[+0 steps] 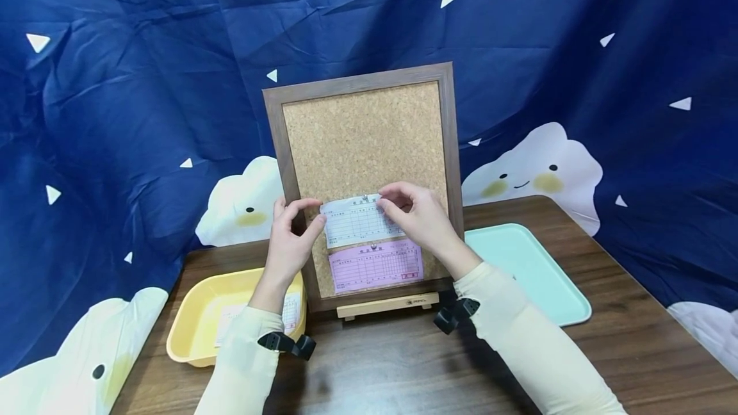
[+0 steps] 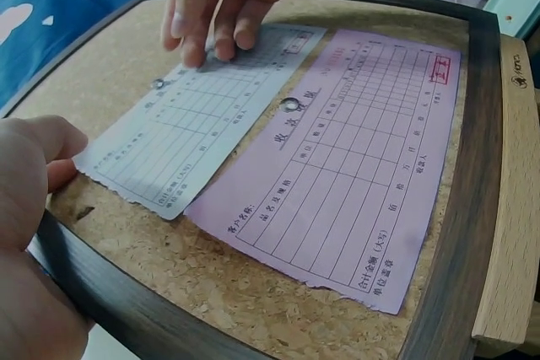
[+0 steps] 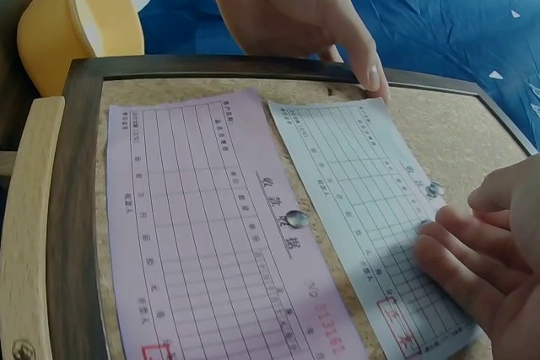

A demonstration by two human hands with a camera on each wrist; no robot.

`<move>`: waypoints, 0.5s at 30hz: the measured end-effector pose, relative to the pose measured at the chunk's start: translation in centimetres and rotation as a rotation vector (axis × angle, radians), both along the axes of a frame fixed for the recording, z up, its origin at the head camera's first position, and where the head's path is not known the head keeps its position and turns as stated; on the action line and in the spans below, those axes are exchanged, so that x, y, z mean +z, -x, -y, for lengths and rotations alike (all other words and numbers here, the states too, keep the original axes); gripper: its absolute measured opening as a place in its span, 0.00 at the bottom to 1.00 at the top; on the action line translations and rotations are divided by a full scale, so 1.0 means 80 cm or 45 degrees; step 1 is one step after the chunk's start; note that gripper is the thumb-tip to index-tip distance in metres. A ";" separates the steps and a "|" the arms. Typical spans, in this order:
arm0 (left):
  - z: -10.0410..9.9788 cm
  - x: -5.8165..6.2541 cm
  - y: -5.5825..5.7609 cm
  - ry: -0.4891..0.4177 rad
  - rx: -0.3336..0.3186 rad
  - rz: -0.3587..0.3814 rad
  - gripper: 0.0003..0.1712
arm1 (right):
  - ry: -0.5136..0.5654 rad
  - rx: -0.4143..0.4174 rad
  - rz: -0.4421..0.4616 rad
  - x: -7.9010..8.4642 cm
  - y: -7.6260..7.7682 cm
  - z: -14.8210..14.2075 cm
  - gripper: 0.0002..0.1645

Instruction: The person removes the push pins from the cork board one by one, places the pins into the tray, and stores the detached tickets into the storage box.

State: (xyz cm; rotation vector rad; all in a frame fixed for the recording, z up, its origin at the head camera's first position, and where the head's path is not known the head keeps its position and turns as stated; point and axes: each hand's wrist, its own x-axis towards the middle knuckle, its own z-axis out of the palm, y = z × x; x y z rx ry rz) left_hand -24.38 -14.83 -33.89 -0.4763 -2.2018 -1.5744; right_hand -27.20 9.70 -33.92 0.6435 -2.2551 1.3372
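Note:
A pale blue receipt slip [image 1: 352,226] hangs from a clear pin [image 3: 434,190] on the cork board [image 1: 363,139]. My left hand [image 1: 288,235] pinches its upper left corner between thumb and index finger. On the slip's right part, beside the pin, my right hand [image 1: 421,216] rests its fingertips [image 2: 194,52] against the paper. Just below hangs a pink receipt slip [image 1: 375,268], held by its own clear pin [image 2: 290,104] near the top edge. Both slips have printed tables and red stamps.
The dark-framed board leans on a wooden stand [image 1: 386,305] on the brown table [image 1: 369,370]. To the left, a yellow basin [image 1: 187,325] holds more slips. A mint tray [image 1: 542,274] lies to the right. Behind hangs a blue cloth [image 1: 357,11].

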 end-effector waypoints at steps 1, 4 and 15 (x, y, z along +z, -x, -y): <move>0.000 -0.001 0.000 -0.004 0.004 0.013 0.15 | -0.002 -0.002 0.007 -0.001 0.000 0.001 0.11; -0.003 -0.002 0.000 -0.023 0.008 0.031 0.15 | 0.003 0.000 0.023 -0.003 0.001 0.004 0.10; -0.005 -0.004 0.001 -0.086 0.006 0.005 0.11 | -0.019 -0.053 0.034 -0.002 0.002 0.017 0.08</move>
